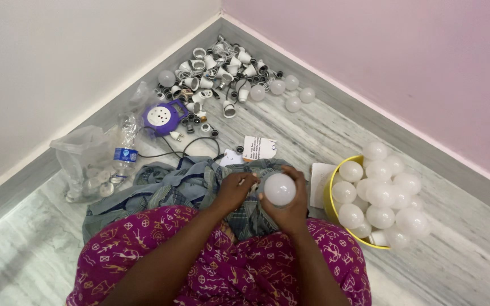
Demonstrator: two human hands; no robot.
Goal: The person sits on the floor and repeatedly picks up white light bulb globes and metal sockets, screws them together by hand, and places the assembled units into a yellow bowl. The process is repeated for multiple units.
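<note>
Your right hand (290,198) cups a white bulb (279,189) steady in your lap; your left hand (235,190) pinches its base.

Grey veined marble floor (336,127), white wall (58,51) left, pink wall (404,56) right, corner, grey skirting (370,105)

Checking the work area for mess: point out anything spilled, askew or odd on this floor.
The yellow bowl is heaped so full that white bulbs spill over its far rim. A few white domes lie loose beside the heap of bulb bases in the corner.
</note>
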